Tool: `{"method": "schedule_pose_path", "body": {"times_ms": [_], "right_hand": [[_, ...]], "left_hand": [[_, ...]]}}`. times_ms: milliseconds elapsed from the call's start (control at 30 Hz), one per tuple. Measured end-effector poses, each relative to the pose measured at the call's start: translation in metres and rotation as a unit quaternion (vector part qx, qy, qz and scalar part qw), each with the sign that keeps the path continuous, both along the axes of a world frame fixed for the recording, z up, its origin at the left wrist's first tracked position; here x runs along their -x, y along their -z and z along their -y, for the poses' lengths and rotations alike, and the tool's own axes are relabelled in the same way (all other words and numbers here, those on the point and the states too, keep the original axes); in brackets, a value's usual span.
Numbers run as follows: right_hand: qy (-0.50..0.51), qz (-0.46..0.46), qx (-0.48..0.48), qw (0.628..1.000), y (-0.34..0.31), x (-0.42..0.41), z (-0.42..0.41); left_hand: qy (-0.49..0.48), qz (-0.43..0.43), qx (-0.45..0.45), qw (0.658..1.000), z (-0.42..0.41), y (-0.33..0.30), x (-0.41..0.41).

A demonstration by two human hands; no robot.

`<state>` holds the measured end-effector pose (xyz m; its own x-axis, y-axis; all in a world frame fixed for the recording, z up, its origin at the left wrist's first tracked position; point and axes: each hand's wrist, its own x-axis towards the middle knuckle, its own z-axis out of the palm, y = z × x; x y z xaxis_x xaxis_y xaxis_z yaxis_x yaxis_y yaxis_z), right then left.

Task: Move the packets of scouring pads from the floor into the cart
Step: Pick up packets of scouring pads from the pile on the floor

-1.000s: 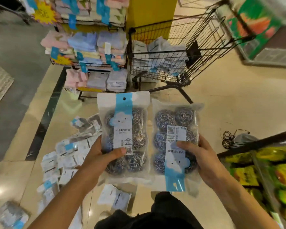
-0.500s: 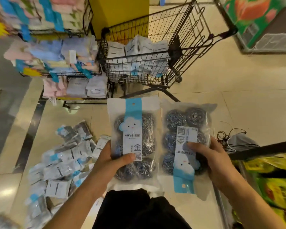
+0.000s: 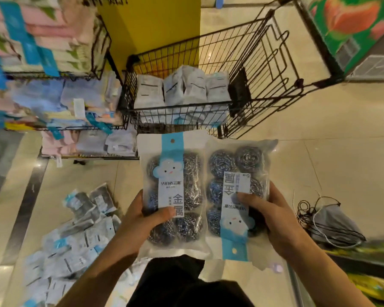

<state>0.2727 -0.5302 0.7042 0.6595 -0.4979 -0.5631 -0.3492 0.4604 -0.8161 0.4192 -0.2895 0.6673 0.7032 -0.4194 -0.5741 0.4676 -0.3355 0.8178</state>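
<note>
Beige tile floor | wire cart by yellow pillar | left hand, right hand each grip a packet

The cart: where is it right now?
Head view, upper centre: the cart stands on the floor beyond both held packets, right of the cloth racks.

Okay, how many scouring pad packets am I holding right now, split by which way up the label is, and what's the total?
Label upright, in the left hand: 1 packet
Label upside down, in the right hand: 1 packet
Total: 2
</note>
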Motion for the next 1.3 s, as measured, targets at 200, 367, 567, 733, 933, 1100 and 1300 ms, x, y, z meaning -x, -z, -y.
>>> {"method": "schedule_pose_path", "body": {"times_ms": [200, 367, 567, 733, 933, 1100, 1300], "right_hand": [[0.019, -0.007, -0.004, 1.0, -0.006, -0.084, 0.045], [0.014, -0.019, 0.008, 1.0, -0.005, -0.148, 0.092], [0.012, -0.029, 0.017, 0.999, 0.014, -0.227, 0.174], [-0.008, -0.053, 0.019, 0.998, 0.021, -0.294, 0.251], [-0.019, -0.072, 0.03, 0.997, 0.038, -0.367, 0.316], [0.028, -0.099, 0.028, 0.994, 0.087, -0.421, 0.357], [0.053, -0.135, 0.058, 0.988, 0.176, -0.467, 0.38]], "left_hand": [[0.027, -0.006, 0.002, 1.0, 0.046, -0.008, -0.1], [0.007, -0.01, 0.01, 1.0, 0.098, -0.008, -0.162], [0.005, -0.016, 0.043, 0.999, 0.176, -0.01, -0.232], [-0.053, -0.042, 0.028, 0.997, 0.251, -0.011, -0.291], [-0.068, -0.04, 0.008, 0.997, 0.329, 0.006, -0.358], [-0.044, -0.028, -0.031, 0.998, 0.382, 0.051, -0.425], [-0.041, -0.029, -0.069, 0.996, 0.408, 0.146, -0.468]]}}
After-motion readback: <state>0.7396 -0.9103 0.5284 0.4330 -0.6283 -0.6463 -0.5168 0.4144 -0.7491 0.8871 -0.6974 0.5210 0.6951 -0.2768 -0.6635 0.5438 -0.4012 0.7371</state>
